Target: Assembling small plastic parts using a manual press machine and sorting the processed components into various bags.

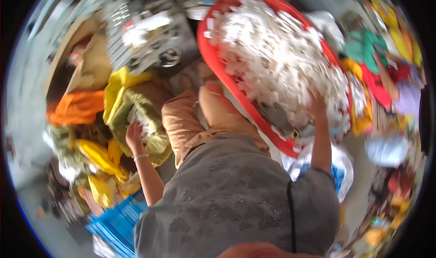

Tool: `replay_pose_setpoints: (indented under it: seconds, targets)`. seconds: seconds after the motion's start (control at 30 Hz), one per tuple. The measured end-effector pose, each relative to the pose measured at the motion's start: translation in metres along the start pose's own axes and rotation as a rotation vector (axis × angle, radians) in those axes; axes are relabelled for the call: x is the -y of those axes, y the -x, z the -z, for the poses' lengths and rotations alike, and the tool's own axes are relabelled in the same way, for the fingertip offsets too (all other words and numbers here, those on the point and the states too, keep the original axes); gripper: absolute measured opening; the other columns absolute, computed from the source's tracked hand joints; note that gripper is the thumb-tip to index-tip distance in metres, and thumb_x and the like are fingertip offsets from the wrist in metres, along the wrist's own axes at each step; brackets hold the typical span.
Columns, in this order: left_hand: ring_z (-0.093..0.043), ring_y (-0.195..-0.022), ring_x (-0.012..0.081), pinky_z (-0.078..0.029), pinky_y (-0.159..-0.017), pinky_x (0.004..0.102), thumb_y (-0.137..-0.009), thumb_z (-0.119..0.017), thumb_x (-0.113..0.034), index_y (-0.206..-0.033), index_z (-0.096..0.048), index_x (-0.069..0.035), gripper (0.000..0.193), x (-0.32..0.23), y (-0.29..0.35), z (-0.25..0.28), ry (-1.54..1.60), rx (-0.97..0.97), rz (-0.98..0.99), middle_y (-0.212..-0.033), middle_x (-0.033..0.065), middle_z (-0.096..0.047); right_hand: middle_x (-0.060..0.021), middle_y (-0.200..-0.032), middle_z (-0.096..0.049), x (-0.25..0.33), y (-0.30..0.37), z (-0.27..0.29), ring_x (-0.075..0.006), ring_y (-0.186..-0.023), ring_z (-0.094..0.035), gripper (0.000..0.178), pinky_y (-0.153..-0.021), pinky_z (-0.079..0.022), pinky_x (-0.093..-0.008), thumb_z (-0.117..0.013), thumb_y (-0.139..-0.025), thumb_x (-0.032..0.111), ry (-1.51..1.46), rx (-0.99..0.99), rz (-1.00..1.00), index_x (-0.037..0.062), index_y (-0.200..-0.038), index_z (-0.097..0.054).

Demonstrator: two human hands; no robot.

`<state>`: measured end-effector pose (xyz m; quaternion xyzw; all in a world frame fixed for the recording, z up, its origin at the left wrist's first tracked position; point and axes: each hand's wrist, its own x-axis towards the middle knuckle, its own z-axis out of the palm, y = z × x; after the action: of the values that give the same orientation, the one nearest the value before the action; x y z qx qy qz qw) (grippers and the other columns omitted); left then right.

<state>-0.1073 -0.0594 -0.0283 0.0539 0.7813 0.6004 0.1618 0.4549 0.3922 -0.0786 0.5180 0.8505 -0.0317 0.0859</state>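
A large red oval tub [210, 60] is heaped with small white pieces [277, 49], too blurred to name. My right hand [318, 104] rests at the near right part of this heap, its fingers stretched out over the pieces. A grey item [274, 116], perhaps a glove, lies in the tub to the left of that hand. On the other side, my left hand [135, 135] is at the mouth of an olive-green sack [159, 144] with whitish bits inside. Motion smears its fingers, so whether they hold anything is unclear.
Yellow bags [97, 156] and an orange sack [75, 107] lie at left, near a blue crate [116, 226]. A cardboard box [93, 74] stands farther back. A white bag [343, 167] sits beside my right arm. Other people, one in green [363, 49], work at far right.
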Motion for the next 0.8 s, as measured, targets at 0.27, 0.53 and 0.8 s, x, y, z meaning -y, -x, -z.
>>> replay_pose_setpoints:
  seconds: [0.27, 0.53, 0.8]
  targets:
    - [-0.06, -0.081, 0.0096, -0.048, -0.074, 0.022, -0.088, -0.055, -0.006, -0.098, -0.061, 0.004, 0.016, -0.103, -0.022, -0.052, -0.027, -0.037, -0.511, -0.089, 0.0057, -0.065, -0.0141, -0.127, -0.039, 0.069, -0.013, 0.01, -0.0358, -0.1, -0.05, 0.078, -0.085, -0.045, -0.0439, -0.072, -0.063, 0.01, 0.013, 0.019, 0.162, 0.0244, -0.133, -0.039]
    - [-0.064, -0.071, 0.0206, -0.05, -0.064, 0.0277, -0.082, -0.061, -0.005, -0.093, -0.063, -0.003, 0.012, -0.221, -0.03, -0.1, -0.321, -0.045, -1.029, -0.081, 0.0114, -0.064, -0.01, -0.095, -0.052, 0.064, -0.003, 0.027, -0.0303, -0.092, -0.051, 0.059, -0.079, -0.044, -0.0423, -0.07, -0.066, 0.017, 0.137, -0.133, 0.234, 0.0148, -0.121, -0.048]
    - [-0.062, -0.086, 0.0243, -0.05, -0.074, 0.032, -0.077, -0.069, -0.014, -0.107, -0.059, -0.007, 0.032, -0.248, -0.089, -0.135, -0.502, 0.237, -1.129, -0.094, 0.0119, -0.064, -0.0144, -0.108, -0.058, 0.099, -0.041, 0.075, -0.0223, -0.095, -0.057, 0.039, -0.085, -0.045, -0.0311, -0.054, -0.088, 0.015, -0.844, -0.362, 0.172, -0.0014, -0.123, -0.047]
